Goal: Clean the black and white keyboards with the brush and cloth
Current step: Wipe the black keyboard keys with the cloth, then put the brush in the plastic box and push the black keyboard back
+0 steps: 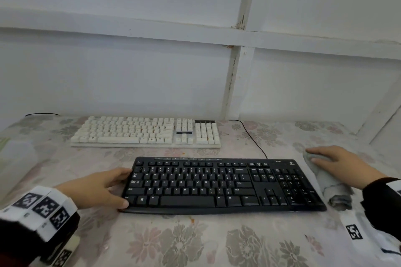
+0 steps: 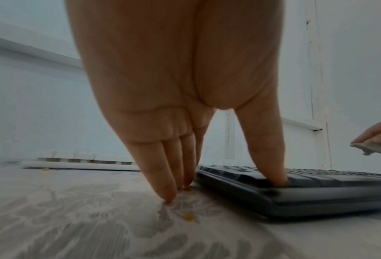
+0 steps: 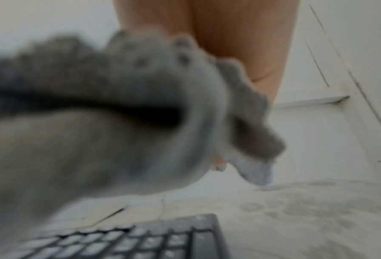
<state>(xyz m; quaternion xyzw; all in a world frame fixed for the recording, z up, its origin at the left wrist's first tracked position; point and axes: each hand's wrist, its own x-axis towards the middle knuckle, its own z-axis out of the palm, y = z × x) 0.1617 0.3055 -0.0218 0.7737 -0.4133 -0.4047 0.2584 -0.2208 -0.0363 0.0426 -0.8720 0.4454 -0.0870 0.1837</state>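
Cloth (image 1: 321,171) under right-hand fingers (image 1: 319,151), beside black keyboard (image 1: 223,184)

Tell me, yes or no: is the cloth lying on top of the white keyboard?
No, the right hand holds the cloth beside the black keyboard.

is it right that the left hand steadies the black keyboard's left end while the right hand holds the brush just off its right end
Not quite. The right hand holds a grey cloth, not a brush, as the head view shows. The rest stands: the left hand steadies the black keyboard at its left end.
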